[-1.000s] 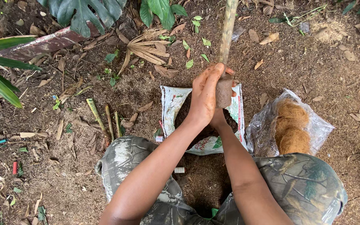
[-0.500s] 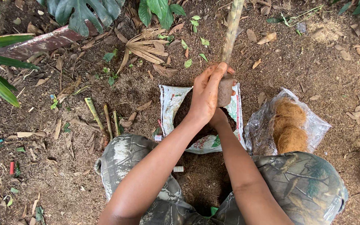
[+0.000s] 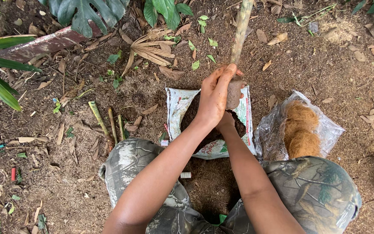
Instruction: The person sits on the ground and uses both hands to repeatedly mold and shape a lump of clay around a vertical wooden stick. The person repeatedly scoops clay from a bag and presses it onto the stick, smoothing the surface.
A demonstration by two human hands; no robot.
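Note:
My left hand [image 3: 215,97] is wrapped around a brown, soil-caked lump at the base of a pale bamboo-like stem [image 3: 241,30] that rises toward the top of the view. My right hand [image 3: 226,122] sits just below and behind the left, mostly hidden; what it grips is unclear. Both hands hover over an open white plastic bag [image 3: 176,108] with dark soil inside, lying on the ground between my knees.
A clear plastic bag [image 3: 278,130] with brown coconut fibre lies to the right. Several cut green stems [image 3: 101,121] lie to the left. Large green leaves [image 3: 83,13] and a reddish plank [image 3: 40,45] are at the top left. Dry leaves litter the soil.
The hands and the stem have stayed nearly in place over the bag; only a slight shift of the stem and the view.

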